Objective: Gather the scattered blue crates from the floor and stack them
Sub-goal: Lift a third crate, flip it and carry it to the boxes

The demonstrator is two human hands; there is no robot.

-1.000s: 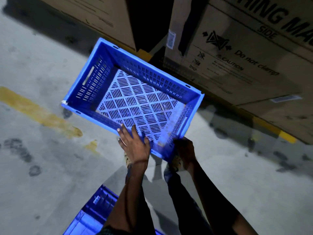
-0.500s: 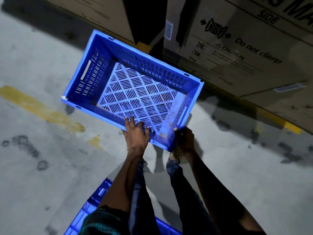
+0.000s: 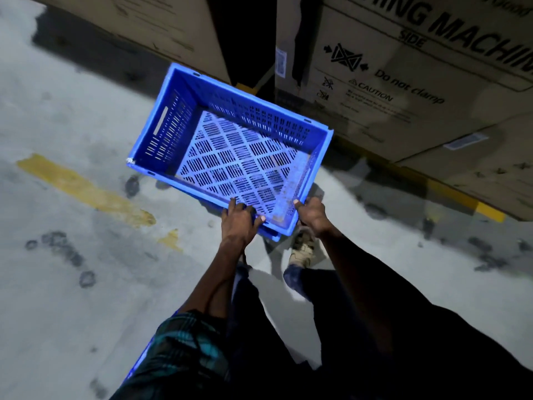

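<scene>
We see crate (image 3: 230, 134) aloft | left hand (image 3: 240, 219) — fingers curled over near rim | right hand (image 3: 313, 213) — gripping corner

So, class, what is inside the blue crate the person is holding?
Nothing shows inside the blue crate: only its slotted bottom. The left hand covers a little of the near edge; the right hand grips the corner.
</scene>
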